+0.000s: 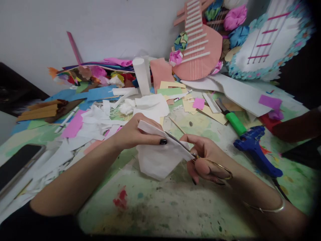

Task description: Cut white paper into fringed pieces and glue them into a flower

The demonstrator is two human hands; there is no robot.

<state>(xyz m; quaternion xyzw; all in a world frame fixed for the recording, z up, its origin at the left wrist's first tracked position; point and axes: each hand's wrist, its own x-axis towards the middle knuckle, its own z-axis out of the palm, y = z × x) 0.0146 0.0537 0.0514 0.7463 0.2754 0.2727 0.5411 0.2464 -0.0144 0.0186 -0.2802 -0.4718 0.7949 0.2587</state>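
Note:
My left hand (135,135) pinches a folded piece of white paper (156,157) above the paint-stained table (160,204), thumb on top. My right hand (204,157) grips small gold-handled scissors (200,159), fingers through the loops. The blades (177,140) lie across the paper's upper edge, close to my left thumb. The paper hangs down between both hands.
White paper scraps (100,120) and coloured sheets (173,90) litter the table behind. A blue glue gun (255,150) and a green-handled cutter (234,122) lie right. A phone (17,164) sits at the left edge. A white paper roll (141,77) and paper guitar crafts (200,50) stand at the back. Another person's arm (296,129) rests far right.

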